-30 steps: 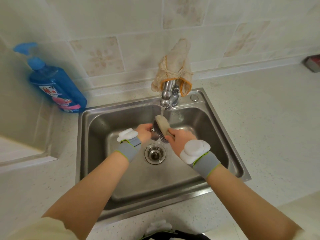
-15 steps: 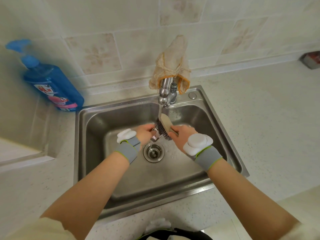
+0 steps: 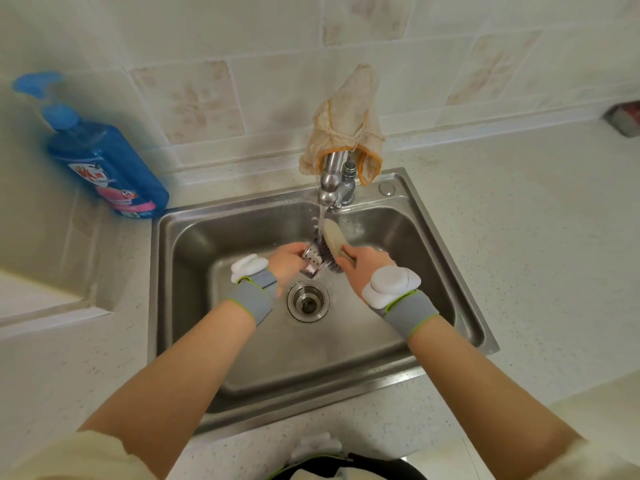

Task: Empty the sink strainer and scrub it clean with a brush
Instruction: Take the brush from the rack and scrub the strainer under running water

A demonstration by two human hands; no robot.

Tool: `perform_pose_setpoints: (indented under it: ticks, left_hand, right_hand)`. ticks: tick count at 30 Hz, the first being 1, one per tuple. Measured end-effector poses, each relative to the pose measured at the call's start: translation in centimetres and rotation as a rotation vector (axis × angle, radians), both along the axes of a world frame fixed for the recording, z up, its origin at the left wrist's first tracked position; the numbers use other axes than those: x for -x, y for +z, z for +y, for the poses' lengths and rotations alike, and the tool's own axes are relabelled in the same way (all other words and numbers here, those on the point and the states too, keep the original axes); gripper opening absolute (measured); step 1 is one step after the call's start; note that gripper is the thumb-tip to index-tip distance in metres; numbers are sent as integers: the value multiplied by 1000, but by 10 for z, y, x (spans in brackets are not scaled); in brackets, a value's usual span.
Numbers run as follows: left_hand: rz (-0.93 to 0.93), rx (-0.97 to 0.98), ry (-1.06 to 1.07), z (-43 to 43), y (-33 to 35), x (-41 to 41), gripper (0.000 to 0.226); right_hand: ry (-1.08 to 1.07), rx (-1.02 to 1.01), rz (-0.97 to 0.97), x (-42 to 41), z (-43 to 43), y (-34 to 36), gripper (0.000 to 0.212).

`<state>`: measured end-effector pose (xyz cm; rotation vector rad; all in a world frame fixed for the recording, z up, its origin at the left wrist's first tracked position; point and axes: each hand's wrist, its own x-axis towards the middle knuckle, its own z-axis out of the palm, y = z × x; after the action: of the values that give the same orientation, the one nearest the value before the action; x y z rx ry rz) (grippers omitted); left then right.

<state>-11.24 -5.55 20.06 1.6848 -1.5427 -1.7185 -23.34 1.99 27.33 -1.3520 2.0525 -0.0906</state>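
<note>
Strainer (image 3: 312, 260) in left hand (image 3: 288, 263), brush (image 3: 333, 238) in right hand (image 3: 364, 269), above sink (image 3: 311, 355).

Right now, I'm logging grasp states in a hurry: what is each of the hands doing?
Left hand: closed, holding the sink strainer.
Right hand: closed, holding the brush, bristles against the strainer.

The left wristband (image 3: 251, 299) and right wristband (image 3: 410, 315) are grey with lime-green edging; each carries a rounded white pod (image 3: 391, 284) (glossy, pebble-like). Cream sleeves (image 3: 69, 459) show at 7 and 5 o'clock.
</note>
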Motion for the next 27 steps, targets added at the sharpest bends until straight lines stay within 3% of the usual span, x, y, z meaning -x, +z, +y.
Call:
perform_pose_setpoints:
  ticks: [3, 8, 11, 17, 21, 27]
  left_hand:
    - [15, -9, 33, 2, -1, -1, 23]
    - [-16, 145, -29, 3, -4, -5, 12]
    - [-85, 232, -95, 0, -1, -4, 19]
    - [-238, 272, -208, -4, 2, -3, 21]
    - [-201, 271, -207, -4, -1, -6, 28]
    - [-279, 318, -256, -7, -5, -11, 20]
  right_hand:
    - [44, -6, 6, -4, 7, 3, 40]
    - [5, 5, -7, 3, 1, 1, 42]
    - [27, 30, -29, -3, 7, 6, 41]
    - [-38, 21, -34, 6, 1, 1, 44]
    - [47, 30, -80, -6, 10, 3, 42]
    - [-27, 11, -71, -1, 3, -5, 42]
